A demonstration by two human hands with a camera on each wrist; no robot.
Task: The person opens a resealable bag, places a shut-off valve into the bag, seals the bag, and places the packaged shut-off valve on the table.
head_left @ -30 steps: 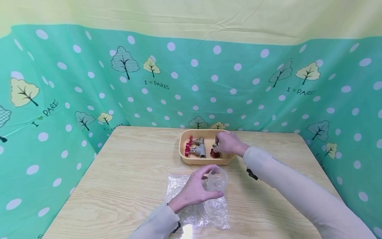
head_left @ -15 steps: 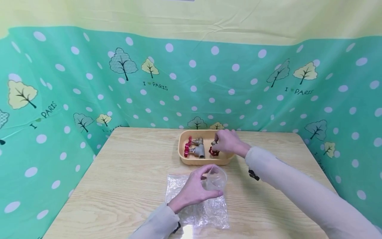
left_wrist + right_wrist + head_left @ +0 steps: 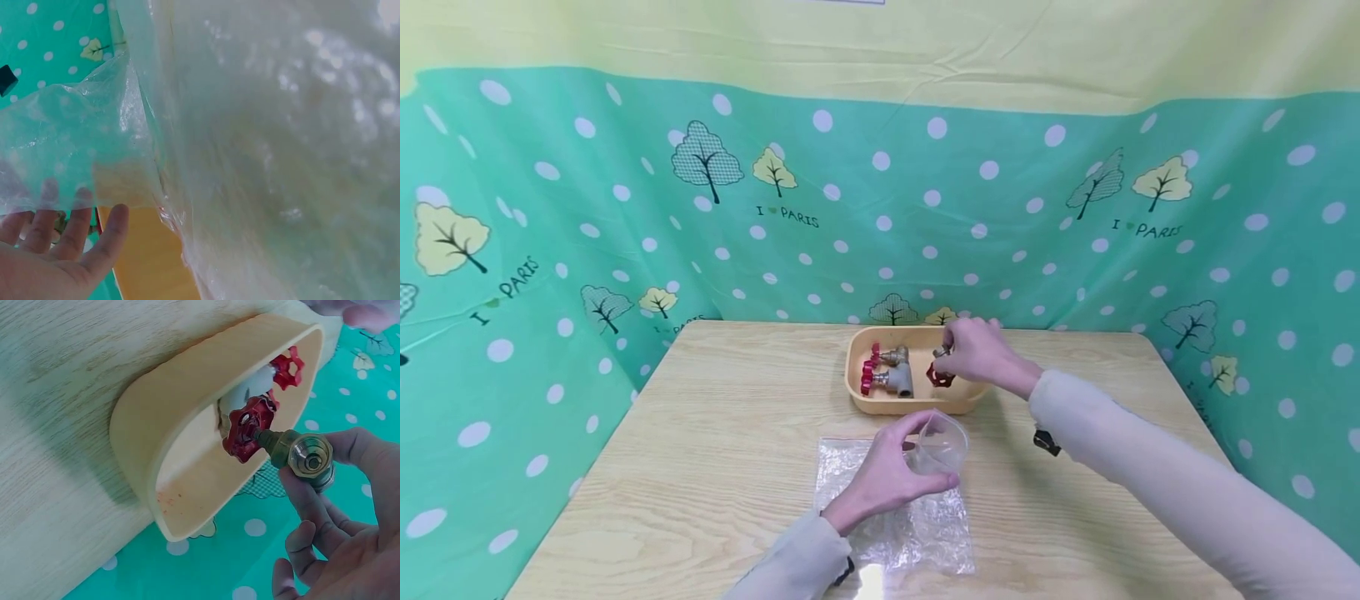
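A brass valve (image 3: pixel 309 456) with a red handwheel (image 3: pixel 245 428) is pinched between the thumb and fingers of my right hand (image 3: pixel 981 350). In the head view the hand is over the right part of a cream plastic tray (image 3: pixel 880 407), and its fingers partly hide the valve. My left hand (image 3: pixel 887 475) is spread at the mouth of a clear plastic bag (image 3: pixel 951 450), thumb and fingers apart, holding the mouth wide. In the left wrist view, the bag's film covers the fingertips of the left hand (image 3: pixel 69 256).
Two more valves (image 3: pixel 893 379) with red handwheels lie in the tray's left part, one with a grey body. A transparent sheet of plastic (image 3: pixel 917 537) lies under my left hand on the wooden table (image 3: pixel 700 467). A green dotted curtain (image 3: pixel 820 242) stands behind and at both sides.
My right hand has shifted slightly up and to the right with the valve. My left hand keeps its hold at the bag's mouth. The head view has turned a little.
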